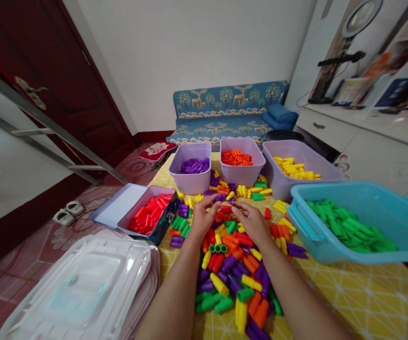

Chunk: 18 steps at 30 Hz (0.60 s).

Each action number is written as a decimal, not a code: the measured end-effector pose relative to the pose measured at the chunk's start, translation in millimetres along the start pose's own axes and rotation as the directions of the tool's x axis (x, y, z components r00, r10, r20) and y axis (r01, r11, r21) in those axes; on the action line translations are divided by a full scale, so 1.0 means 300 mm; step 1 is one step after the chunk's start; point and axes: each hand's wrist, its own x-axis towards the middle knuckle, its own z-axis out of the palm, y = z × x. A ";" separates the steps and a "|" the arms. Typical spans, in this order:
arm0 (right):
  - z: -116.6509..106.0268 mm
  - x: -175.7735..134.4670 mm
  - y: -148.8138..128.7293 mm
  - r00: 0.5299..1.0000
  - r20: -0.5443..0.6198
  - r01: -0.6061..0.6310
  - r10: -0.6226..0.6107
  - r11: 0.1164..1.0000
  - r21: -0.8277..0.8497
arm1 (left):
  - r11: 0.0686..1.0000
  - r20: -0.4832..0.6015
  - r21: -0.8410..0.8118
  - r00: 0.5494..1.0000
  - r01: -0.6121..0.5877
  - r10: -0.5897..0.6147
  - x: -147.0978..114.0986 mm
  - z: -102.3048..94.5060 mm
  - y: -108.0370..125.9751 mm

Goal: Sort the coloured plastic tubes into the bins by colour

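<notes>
A loose heap of coloured plastic tube pieces in red, orange, yellow, green and purple covers the middle of the table. My left hand is over the far part of the heap, thumb and fingers apart, close to a purple piece. Facing it, my right hand has thumb and fingertips closed at the end of a red tube piece. That piece lies between the two hands. Fingertips partly hide the contact. Some pieces are joined side by side, such as a green row.
Lilac bins hold purple, orange and yellow pieces. A turquoise bin with green pieces stands right; a hinged box with red pieces stands left. Stacked clear lids lie at front left, on the yellow tablecloth.
</notes>
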 end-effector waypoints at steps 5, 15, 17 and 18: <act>-0.007 0.004 0.021 0.999 -0.036 -0.018 0.019 1.000 0.014 | 0.990 -0.239 -0.135 0.968 0.044 -0.076 0.046 -0.030 0.044; -0.006 0.009 0.031 1.000 -0.020 0.016 -0.016 1.000 0.003 | 0.989 -0.319 0.080 0.943 0.125 -0.093 0.301 -0.120 0.145; -0.008 0.012 0.038 1.000 -0.021 0.015 -0.016 1.000 -0.014 | 0.969 -0.284 0.208 0.956 0.135 -0.072 0.344 -0.125 0.159; -0.010 0.014 0.042 1.000 -0.025 0.014 -0.014 1.000 -0.021 | 0.966 -0.268 0.233 0.962 0.113 -0.048 0.355 -0.122 0.168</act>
